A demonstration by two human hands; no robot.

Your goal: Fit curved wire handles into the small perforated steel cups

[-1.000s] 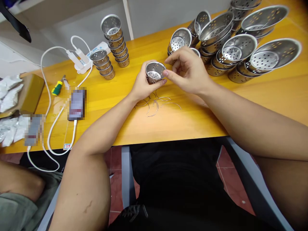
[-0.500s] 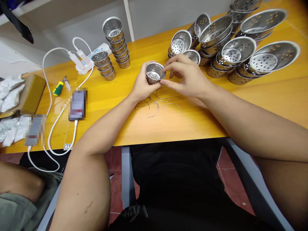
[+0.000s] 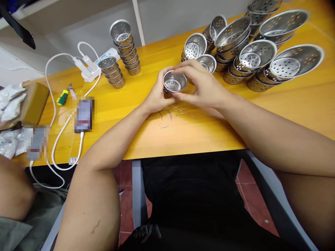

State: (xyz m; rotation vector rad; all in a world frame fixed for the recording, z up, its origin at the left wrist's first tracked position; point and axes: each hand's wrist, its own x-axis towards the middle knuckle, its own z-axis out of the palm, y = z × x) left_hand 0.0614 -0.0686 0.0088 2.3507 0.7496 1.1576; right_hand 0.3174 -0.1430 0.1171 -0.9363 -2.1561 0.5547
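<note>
A small perforated metal cup [image 3: 175,84] is held just above the table, its mouth tilted toward me. My left hand [image 3: 156,93] wraps round its left side. The thumb and fingers of my right hand [image 3: 203,86] span the cup's rim from the right, the thumb at the near edge and the fingertips at the far edge. A thin wire seems to stand inside the cup. Several curved thin wires [image 3: 170,118] lie on the table just below my hands.
Stacked perforated cups [image 3: 123,38] stand at the back left, with more stacks [image 3: 258,57] at the right. On the left are a power strip [image 3: 90,75], white cables, a phone [image 3: 83,116], a green-yellow screwdriver [image 3: 62,97] and a box [image 3: 35,103]. Another person's leg [image 3: 15,188] shows lower left.
The cup has moved slightly right between my hands. My right hand has gone from fingertips at its right edge to spanning the rim.
</note>
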